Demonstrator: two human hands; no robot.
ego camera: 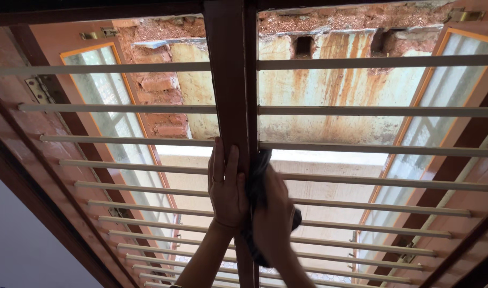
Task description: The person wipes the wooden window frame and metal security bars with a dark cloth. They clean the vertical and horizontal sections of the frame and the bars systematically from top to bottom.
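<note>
Barred window, brick wall beyond

Left hand (227, 188) lies flat, fingers together, on the brown post (230, 80). Right hand (273, 210) clasps a dark cloth (257, 176), pressing it against the post beside the left hand.

One cam only, on the person's head. It looks up and out thru a window w/ a brown middle post (230, 80) and white bars (361, 111). Very close: post fills the centre. An old wall (329, 101) sits far outside.
</note>
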